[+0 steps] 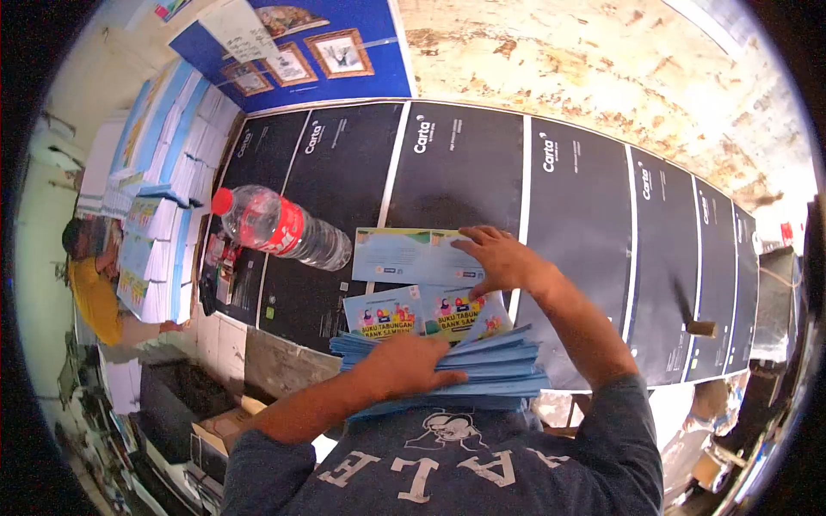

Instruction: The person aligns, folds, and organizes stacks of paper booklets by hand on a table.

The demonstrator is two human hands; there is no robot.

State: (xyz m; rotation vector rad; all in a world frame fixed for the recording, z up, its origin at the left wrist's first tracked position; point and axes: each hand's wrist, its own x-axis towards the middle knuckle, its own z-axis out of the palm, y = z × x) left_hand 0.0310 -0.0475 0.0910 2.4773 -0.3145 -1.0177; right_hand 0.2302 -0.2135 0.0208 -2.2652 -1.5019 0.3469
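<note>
The right hand (503, 258) lies over the right end of a blue printed sheet (391, 255) on the black-covered counter (460, 181), fingers spread, thumb apart. The left hand (403, 365) rests across a stack of blue printed covers (503, 359) at the near edge, fingers partly bent; whether they grip any cannot be told. A red-capped plastic bottle (288, 230) is just left of the sheet.

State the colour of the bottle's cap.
The cap is red, showing best in the head view.
</note>
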